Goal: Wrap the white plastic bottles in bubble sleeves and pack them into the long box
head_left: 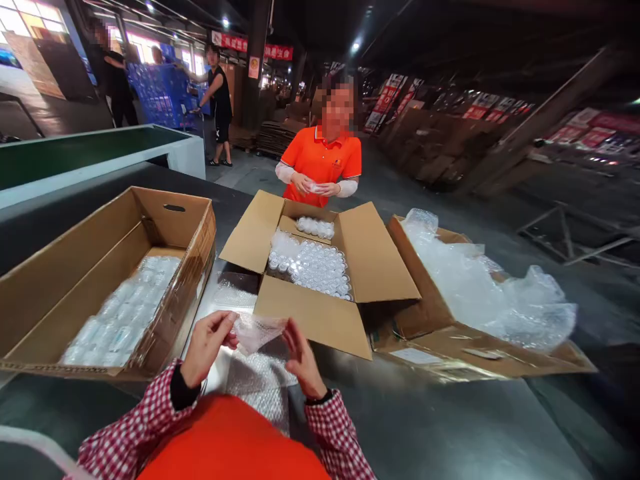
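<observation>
My left hand (209, 347) pinches a small translucent piece of bubble wrap (256, 332) between thumb and fingers. At its other end, my right hand (303, 360) has fingers stretched out and thumb apart, the fingertips at the edge of the wrap. More bubble wrap (260, 383) lies flat on the table under both hands. Just beyond stands an open cardboard box (310, 313) holding many clear round-topped items (317, 267), packed upright in rows. To the left, a long carton (165, 230) contains rows of wrapped whitish pieces (125, 313).
On the right, an open carton (425, 313) overflows with clear plastic bubble bags (465, 273). A co-worker in an orange shirt (320, 160) stands across the table, holding a small clear item. A green conveyor (90, 157) runs at the far left, with people and a blue cart (157, 93) behind.
</observation>
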A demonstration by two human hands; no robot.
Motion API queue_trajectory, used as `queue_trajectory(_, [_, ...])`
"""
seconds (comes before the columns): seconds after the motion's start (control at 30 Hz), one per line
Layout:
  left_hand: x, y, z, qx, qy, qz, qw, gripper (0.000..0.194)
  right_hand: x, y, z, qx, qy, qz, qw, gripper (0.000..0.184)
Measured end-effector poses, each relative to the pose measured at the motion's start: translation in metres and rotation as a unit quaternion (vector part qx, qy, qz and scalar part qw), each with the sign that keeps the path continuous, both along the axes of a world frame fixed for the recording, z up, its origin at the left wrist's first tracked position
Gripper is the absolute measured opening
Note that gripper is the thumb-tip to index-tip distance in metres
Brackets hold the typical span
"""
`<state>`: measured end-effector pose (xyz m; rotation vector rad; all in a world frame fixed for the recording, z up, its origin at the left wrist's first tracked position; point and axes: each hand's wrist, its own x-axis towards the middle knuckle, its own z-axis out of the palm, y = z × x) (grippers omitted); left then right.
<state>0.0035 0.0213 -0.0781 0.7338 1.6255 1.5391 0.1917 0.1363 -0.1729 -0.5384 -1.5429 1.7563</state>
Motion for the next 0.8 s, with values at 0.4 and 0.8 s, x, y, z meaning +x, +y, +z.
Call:
queue_trajectory(0.4, [-0.001, -0.01, 0.008, 0.016, -0.206, -0.004, 0.978, 0.044, -0.014, -0.006, 0.043, 0.189, -0.198, 0.124, 0.954, 0.047])
queue_trajectory(0.8, [-0.015, -0.034, 0.011, -0.009, 0.098, -0.098, 0.99, 0.077, -0.025, -0.007, 0.035, 0.016, -0.126, -0.113, 0.986, 0.048])
